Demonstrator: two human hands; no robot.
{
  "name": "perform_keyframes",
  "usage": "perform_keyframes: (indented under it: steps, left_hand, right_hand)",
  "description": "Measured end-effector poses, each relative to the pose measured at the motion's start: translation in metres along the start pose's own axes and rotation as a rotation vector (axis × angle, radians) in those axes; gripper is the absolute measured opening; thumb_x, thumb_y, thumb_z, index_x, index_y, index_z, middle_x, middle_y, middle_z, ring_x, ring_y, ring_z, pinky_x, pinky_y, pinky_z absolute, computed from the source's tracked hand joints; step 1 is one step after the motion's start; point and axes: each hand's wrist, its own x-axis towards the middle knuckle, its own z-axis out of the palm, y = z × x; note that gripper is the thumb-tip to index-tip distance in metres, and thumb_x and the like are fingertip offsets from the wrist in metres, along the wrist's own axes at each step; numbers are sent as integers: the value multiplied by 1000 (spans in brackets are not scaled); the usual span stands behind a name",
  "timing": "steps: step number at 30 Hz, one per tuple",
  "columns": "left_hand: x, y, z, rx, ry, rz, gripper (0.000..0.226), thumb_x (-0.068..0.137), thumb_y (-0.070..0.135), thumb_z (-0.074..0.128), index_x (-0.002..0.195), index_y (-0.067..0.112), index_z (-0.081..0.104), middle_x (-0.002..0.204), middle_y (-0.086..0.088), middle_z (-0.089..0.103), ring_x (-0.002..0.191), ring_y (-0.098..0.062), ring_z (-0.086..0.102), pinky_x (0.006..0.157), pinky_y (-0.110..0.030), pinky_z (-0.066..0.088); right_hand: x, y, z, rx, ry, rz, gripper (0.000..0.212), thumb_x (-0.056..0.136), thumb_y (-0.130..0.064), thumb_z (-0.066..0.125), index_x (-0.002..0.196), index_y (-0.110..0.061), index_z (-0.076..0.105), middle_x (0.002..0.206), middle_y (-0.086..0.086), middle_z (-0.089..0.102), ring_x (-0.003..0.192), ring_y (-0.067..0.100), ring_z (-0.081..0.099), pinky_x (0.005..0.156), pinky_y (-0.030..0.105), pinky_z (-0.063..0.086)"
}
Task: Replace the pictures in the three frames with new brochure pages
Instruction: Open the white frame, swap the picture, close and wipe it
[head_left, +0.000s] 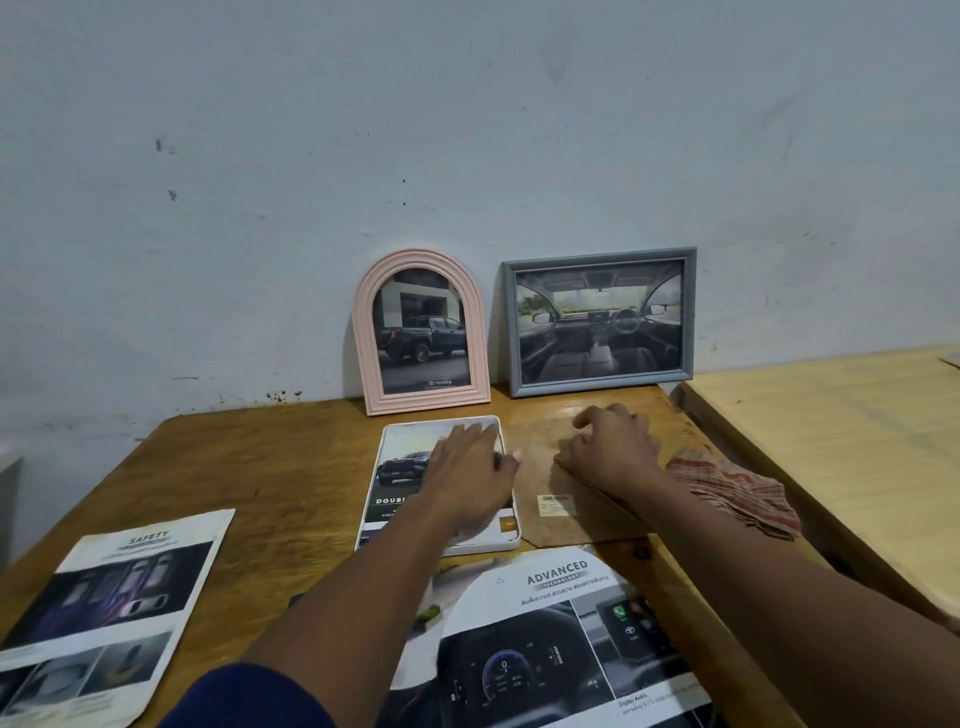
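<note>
A white frame (390, 441) lies flat on the wooden table (260, 467) with a car brochure page in it. My left hand (467, 467) rests flat on that page with straight fingers. To its right lies a brown backing board (540, 467), and my right hand (613, 447) touches it with bent fingers, its edge under the palm. A pink arched frame (363, 332) and a grey frame (597, 387) lean on the wall, each holding a car picture. A "Safety" page (119, 597) and an "Advanced" page (545, 623) lie near me.
A checked cloth (737, 488) lies by my right wrist at the table's right edge. A pale yellow table (831, 441) stands to the right across a narrow gap. A white wall rises right behind the frames.
</note>
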Motion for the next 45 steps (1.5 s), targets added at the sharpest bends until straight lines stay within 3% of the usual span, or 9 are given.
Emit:
perform_keyframes:
  steps: [8, 14, 23, 29, 31, 34, 37, 40, 45]
  left_hand:
    - [-27, -96, -20, -42, 113, -184, 64, 105, 54, 34, 159, 22, 25, 166, -5, 26, 154, -28, 17, 124, -51, 19]
    - [-45, -118, -16, -95, 136, -220, 67, 104, 59, 25, 160, 22, 24, 167, -3, 24, 155, -25, 11, 124, -50, 17]
    - [-46, -116, -14, -68, 170, -189, 69, 104, 60, 23, 161, 23, 19, 168, -3, 21, 156, -23, 9, 125, -48, 15]
    - [-46, -111, -26, -154, 204, -189, 68, 102, 64, 22, 160, 28, 20, 164, -4, 30, 154, -27, 18, 122, -54, 22]
    - [-45, -111, -32, -198, 206, -190, 71, 97, 74, 20, 156, 35, 24, 158, -4, 41, 149, -31, 31, 115, -58, 33]
    - [-47, -103, -41, -438, 209, -211, 71, 88, 80, 33, 149, 45, 28, 143, 1, 56, 127, -26, 56, 98, -55, 51]
    - [-52, -84, -56, -639, 271, -202, 68, 90, 53, 59, 151, 39, 31, 127, -2, 66, 111, -22, 65, 91, -50, 57]
    - [-58, -72, -69, -633, 346, -217, 62, 95, 38, 66, 150, 26, 40, 120, -12, 67, 103, -23, 66, 79, -37, 57]
    - [-86, -64, -83, -594, 257, -205, 44, 91, 29, 75, 128, 20, 55, 100, -5, 69, 85, -14, 68, 65, -28, 54]
  right_hand:
    - [-7, -71, 47, -82, -215, -270, 68, 95, -46, 59, 153, -28, 28, 160, 3, 32, 148, 27, 24, 117, 55, 22]
    - [-3, -77, 65, -177, -210, -310, 72, 97, -51, 52, 156, -24, 20, 163, 7, 26, 154, 26, 8, 118, 58, 12]
    - [-8, -87, 63, -42, 3, -392, 74, 90, -34, 69, 151, -30, 28, 153, -1, 42, 143, 23, 31, 113, 51, 25]
    - [-10, -97, 52, 383, 56, -380, 66, 88, -7, 71, 143, -29, 43, 141, 0, 52, 125, 20, 54, 102, 39, 51]
    - [-12, -102, 41, 552, 48, -312, 62, 89, -5, 69, 141, -30, 45, 132, -3, 55, 109, 13, 60, 81, 31, 61]
    - [-17, -106, 20, 704, 16, -269, 58, 91, -3, 67, 141, -24, 47, 124, -8, 51, 92, 7, 58, 57, 16, 56]
    - [-24, -105, 1, 808, -16, -214, 59, 90, -4, 69, 142, -20, 47, 132, -3, 53, 103, 12, 58, 71, 25, 60]
    - [-35, -100, -16, 869, -90, -169, 58, 89, -5, 70, 141, -19, 48, 135, 2, 52, 99, 16, 62, 65, 23, 58]
    - [-62, -73, -36, 654, -343, -131, 61, 84, -7, 75, 138, -18, 47, 126, 9, 58, 101, 24, 64, 78, 36, 59]
